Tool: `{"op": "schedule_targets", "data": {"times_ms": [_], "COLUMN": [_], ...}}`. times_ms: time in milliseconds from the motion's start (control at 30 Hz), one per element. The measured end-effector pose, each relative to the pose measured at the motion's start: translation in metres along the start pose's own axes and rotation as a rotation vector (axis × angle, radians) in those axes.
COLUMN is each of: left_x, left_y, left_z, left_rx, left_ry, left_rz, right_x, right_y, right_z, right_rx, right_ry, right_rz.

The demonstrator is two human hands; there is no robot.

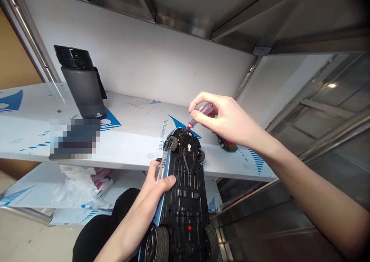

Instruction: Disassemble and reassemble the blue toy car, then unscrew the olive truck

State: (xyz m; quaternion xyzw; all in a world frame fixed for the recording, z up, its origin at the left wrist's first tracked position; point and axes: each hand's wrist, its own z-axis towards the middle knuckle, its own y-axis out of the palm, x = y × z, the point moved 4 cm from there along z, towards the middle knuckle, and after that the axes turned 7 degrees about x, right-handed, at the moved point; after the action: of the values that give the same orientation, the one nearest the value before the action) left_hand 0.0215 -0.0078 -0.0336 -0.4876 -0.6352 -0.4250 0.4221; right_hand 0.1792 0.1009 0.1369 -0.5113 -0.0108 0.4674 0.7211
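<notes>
A blue toy car (185,188) is turned so that its black underside faces me, its far end resting at the shelf. My left hand (158,185) grips the car's left side, thumb on the underside. Above the far end, my right hand (218,113) is closed around a screwdriver (206,110) with a translucent purplish handle and a red collar. The screwdriver points down at the underside near the far wheels; whether its tip sits in a screw cannot be made out. Behind my right wrist lies a small black and red object (227,143), partly hidden.
A dark water bottle (83,88) stands on the film-covered metal shelf (138,138) at the left. In front of it lies a blurred-out dark object (75,140). A lower shelf holds a white plastic bag (76,185). Another metal shelf (185,7) hangs overhead.
</notes>
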Motion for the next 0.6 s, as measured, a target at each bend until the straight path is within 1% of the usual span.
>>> {"op": "schedule_targets", "data": {"times_ms": [100, 167, 267, 367, 433, 500, 567, 600], "left_x": [-0.006, -0.009, -0.010, -0.013, -0.017, -0.020, -0.019, -0.017], "left_y": [-0.003, -0.007, -0.011, -0.010, -0.006, -0.002, -0.002, -0.004], "left_z": [-0.018, -0.027, -0.035, -0.040, -0.039, -0.033, -0.023, -0.017], "left_rx": [0.047, 0.057, 0.063, 0.070, 0.049, 0.015, 0.007, 0.020], "left_ry": [-0.019, 0.013, 0.108, 0.216, 0.237, 0.237, 0.242, 0.242], "left_rz": [-0.034, -0.078, -0.144, -0.187, -0.191, -0.206, -0.231, -0.237], "right_x": [-0.012, -0.017, -0.023, -0.029, -0.031, -0.028, -0.024, -0.020], "right_y": [0.004, 0.005, 0.005, 0.013, 0.021, 0.025, 0.025, 0.025], "right_z": [-0.011, -0.021, -0.037, -0.053, -0.059, -0.059, -0.054, -0.049], "right_rx": [-0.036, -0.023, 0.075, 0.159, 0.216, 0.293, 0.359, 0.373], "right_ry": [-0.013, -0.008, -0.015, -0.062, -0.077, -0.087, -0.113, -0.131], "right_rz": [-0.020, -0.035, 0.026, 0.139, 0.143, 0.094, 0.046, 0.036]}}
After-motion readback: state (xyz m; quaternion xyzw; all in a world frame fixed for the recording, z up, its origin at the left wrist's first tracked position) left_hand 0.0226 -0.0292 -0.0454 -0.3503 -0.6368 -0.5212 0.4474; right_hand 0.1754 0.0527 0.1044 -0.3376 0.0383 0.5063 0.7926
